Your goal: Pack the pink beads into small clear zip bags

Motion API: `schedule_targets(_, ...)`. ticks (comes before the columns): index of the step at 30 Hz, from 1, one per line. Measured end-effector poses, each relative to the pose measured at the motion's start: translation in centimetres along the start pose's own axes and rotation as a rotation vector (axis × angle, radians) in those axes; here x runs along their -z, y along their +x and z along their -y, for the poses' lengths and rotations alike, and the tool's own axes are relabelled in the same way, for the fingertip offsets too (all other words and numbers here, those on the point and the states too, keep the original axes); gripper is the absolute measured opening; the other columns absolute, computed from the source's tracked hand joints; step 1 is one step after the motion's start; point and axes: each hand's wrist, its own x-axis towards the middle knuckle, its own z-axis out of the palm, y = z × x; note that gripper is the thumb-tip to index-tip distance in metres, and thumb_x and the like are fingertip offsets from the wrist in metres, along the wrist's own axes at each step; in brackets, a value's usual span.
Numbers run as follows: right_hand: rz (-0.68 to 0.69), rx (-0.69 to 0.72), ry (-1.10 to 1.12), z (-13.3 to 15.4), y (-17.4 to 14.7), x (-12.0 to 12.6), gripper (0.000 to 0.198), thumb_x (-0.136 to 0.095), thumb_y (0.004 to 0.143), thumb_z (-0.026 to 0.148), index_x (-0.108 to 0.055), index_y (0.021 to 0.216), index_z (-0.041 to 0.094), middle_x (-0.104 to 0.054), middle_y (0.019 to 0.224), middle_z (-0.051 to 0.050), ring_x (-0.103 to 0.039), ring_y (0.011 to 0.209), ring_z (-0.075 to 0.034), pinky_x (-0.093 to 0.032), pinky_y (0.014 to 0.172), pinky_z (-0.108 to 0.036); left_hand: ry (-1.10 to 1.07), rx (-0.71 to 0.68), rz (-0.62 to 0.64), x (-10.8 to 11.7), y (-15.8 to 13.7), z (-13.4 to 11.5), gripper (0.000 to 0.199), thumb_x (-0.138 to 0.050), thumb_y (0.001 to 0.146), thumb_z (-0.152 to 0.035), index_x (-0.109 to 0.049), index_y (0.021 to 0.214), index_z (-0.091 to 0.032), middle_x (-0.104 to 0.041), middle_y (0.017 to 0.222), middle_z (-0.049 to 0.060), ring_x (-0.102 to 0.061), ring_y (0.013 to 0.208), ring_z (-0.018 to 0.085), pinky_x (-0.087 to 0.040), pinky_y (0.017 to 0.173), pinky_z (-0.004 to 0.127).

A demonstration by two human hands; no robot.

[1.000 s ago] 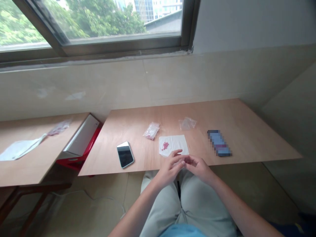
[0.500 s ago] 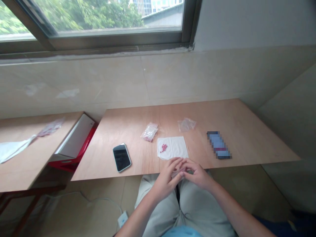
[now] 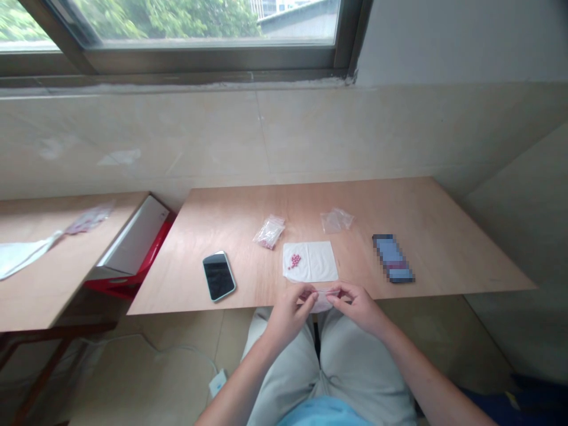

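Note:
My left hand (image 3: 287,309) and my right hand (image 3: 357,305) are held together at the near edge of the wooden table (image 3: 444,236), above my lap. Between their fingertips they pinch a small clear plastic bag (image 3: 320,300), each hand on one side of its top. Just beyond the hands a white tissue (image 3: 315,263) lies flat with a small cluster of pink beads (image 3: 293,261) on its left part. Farther back are a clear bag holding pink beads (image 3: 269,231) and an empty-looking clear bag (image 3: 336,220).
A dark phone (image 3: 218,276) lies left of the tissue and a second phone (image 3: 393,258) to the right. On the left stands a lower table (image 3: 53,278) with white cloth and a plastic bag, and a white-and-red box (image 3: 133,248) sits between the tables.
My hands have drawn slightly apart and stretched the small clear bag between them. The view has tilted down a little.

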Motion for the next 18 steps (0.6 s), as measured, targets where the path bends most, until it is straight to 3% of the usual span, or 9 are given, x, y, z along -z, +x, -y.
schedule_targets(3,-0.006,0.007,-0.020,0.4,-0.3,0.0,0.020,-0.067,0.090,0.032,-0.070,0.106,0.021,-0.072,0.104,-0.007,-0.067,0.096,-0.023,-0.054,0.086,-0.034,0.075,-0.044,0.025,-0.1,-0.1,0.1,0.021,-0.054,0.099,-0.034,-0.065,0.091,-0.017,-0.067,0.087,0.005,-0.062,0.083,0.017,-0.050,0.074,0.026)
schedule_targets(7,0.021,0.071,-0.025,1.2,-0.5,-0.3,0.012,-0.064,0.092,0.027,-0.071,0.098,0.021,-0.071,0.098,-0.006,-0.067,0.094,-0.021,-0.055,0.084,-0.033,0.177,-0.100,0.068,-0.3,-0.2,0.2,0.018,-0.053,0.099,-0.029,-0.064,0.091,-0.017,-0.066,0.089,0.006,-0.061,0.084,0.018,-0.047,0.076,0.028)
schedule_targets(18,-0.018,0.131,-0.089,1.5,-0.5,-0.4,0.011,-0.061,0.092,0.025,-0.071,0.093,0.021,-0.070,0.091,-0.006,-0.066,0.087,-0.020,-0.054,0.077,-0.031,0.224,-0.133,0.082,-0.6,-0.3,0.1,0.021,-0.050,0.101,-0.030,-0.062,0.090,-0.017,-0.066,0.088,0.006,-0.061,0.083,0.018,-0.044,0.073,0.027)
